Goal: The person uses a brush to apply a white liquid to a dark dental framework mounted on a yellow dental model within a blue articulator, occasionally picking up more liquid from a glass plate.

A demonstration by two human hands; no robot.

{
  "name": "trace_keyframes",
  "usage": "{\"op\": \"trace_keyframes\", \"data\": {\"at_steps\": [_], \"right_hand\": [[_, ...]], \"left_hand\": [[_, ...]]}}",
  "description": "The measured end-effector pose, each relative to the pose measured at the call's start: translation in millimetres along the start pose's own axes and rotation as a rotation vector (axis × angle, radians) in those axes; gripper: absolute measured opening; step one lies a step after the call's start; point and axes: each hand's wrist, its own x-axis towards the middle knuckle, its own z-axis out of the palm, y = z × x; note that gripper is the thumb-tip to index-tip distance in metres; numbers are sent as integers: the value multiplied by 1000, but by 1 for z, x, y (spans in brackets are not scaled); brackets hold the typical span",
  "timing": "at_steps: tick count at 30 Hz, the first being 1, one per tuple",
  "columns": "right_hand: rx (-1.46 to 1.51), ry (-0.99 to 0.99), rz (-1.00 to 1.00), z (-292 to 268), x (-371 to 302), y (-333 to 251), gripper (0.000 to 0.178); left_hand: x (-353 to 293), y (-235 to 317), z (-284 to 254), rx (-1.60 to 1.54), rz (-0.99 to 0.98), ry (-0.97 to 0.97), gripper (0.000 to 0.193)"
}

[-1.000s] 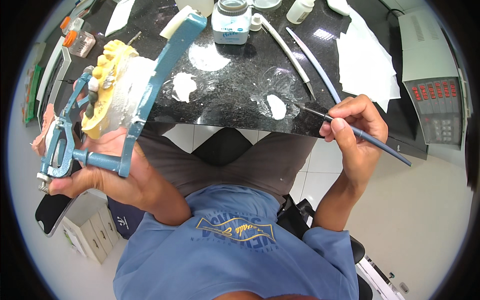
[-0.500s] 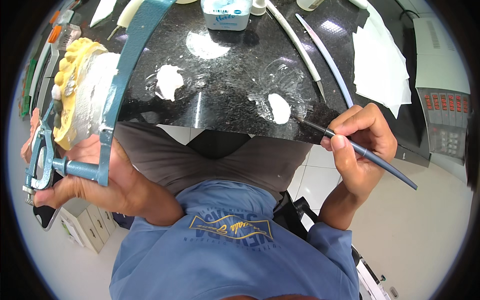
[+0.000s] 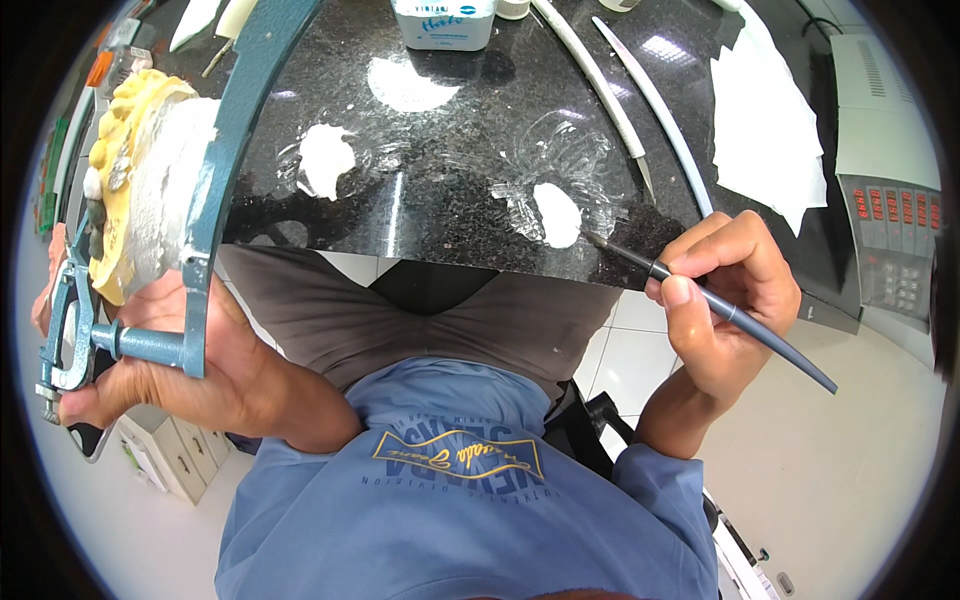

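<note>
My left hand [image 3: 215,370] holds a blue metal dental articulator [image 3: 205,230] from below, its thumb by the small screw at the lower end. Mounted in the frame is a yellow dental cast [image 3: 122,190] on a white plaster base [image 3: 170,185]; a few teeth on it are white or grey. Between thumb and fingers, my right hand [image 3: 735,290] pinches a slim brush [image 3: 765,335] with a dark tip and grey-blue handle. That tip rests just right of a white powdery mound [image 3: 557,215] on the black counter [image 3: 430,225], near its front edge.
Two more white patches, a mound [image 3: 325,162] and a flat smear [image 3: 410,85], lie farther back. A pale blue tub [image 3: 445,25] stands behind them. A white-handled knife [image 3: 590,75], a curved pale tool [image 3: 660,110] and white paper sheets [image 3: 768,130] lie to the right, before a device with red digits [image 3: 890,205].
My left hand and the articulator have shifted slightly left. My right hand stays nearly in place, the brush tip still beside the mound.
</note>
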Motion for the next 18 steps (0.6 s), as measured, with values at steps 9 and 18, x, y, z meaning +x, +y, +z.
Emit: {"op": "trace_keyframes", "data": {"at_steps": [9, 18], "right_hand": [[-47, -7, -22, 2, 0, 1, 15], [-48, -4, -18, 2, 0, 0, 14]], "left_hand": [[0, -1, -1, -92, -24, 16, 107], [0, -2, -7, -92, -10, 24, 99]]}}
